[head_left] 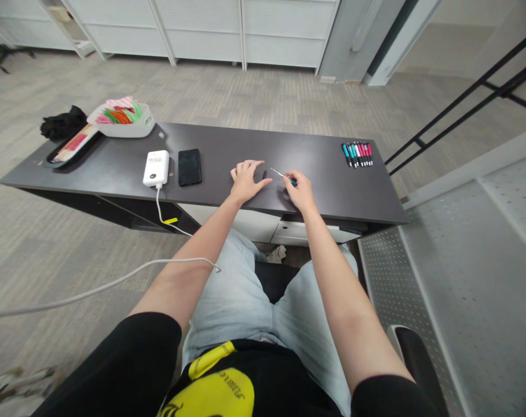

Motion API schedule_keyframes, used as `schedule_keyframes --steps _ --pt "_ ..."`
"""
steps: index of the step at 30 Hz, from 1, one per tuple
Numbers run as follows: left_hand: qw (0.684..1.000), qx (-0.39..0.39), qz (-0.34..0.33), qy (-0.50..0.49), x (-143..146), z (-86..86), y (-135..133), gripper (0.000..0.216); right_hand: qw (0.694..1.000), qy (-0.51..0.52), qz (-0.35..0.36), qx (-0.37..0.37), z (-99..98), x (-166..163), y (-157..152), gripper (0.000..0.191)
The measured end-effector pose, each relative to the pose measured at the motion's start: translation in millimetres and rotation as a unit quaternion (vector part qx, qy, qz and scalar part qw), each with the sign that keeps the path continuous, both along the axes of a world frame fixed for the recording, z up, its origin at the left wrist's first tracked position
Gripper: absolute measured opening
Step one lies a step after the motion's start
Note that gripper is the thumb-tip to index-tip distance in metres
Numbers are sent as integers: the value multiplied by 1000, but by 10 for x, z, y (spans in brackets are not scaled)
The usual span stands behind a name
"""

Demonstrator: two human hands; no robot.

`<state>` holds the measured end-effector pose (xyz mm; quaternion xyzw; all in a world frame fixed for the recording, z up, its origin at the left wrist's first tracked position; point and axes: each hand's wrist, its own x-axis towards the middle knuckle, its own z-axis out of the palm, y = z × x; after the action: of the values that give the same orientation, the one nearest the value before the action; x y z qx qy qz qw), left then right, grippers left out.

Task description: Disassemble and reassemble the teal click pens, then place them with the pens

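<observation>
The left hand (245,180) lies open and flat on the desk (228,145), fingers spread. The right hand (299,190) is closed in a pinch on a thin refill (278,172), teal at the gripped end, its free tip pointing toward 10 o'clock. A small black piece (265,174) lies on the desk between the hands, at 3 o'clock from the left fingertips and apart from the tip.

A row of pens (357,154) lies at 2 o'clock from the right hand, well apart. A phone (189,167) and a power bank (156,167) sit at 9 o'clock from the left hand, and the bank's cable (115,282) trails off the near edge and across the lap.

Risks, as I judge them: the refill is held only at one end, so it could bend or slip if pressed. The black piece is loose, and a nudge from either hand could send it rolling off the near edge. A knee catching the cable could drag the power bank.
</observation>
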<state>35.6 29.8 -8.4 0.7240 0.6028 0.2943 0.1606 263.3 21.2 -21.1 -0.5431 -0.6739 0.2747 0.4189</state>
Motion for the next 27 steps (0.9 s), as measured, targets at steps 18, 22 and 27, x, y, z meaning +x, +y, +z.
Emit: schedule_keyframes --steps 18,22,27 --pt "995 20 69 -76 -27 63 -3 18 997 -24 -68 15 22 -3 -16 14" --pt "996 21 46 -67 -22 69 -13 20 997 -1 -68 20 3 21 7 13" --pt "999 27 -14 -18 19 60 -21 17 997 -2 -74 15 5 7 16 14"
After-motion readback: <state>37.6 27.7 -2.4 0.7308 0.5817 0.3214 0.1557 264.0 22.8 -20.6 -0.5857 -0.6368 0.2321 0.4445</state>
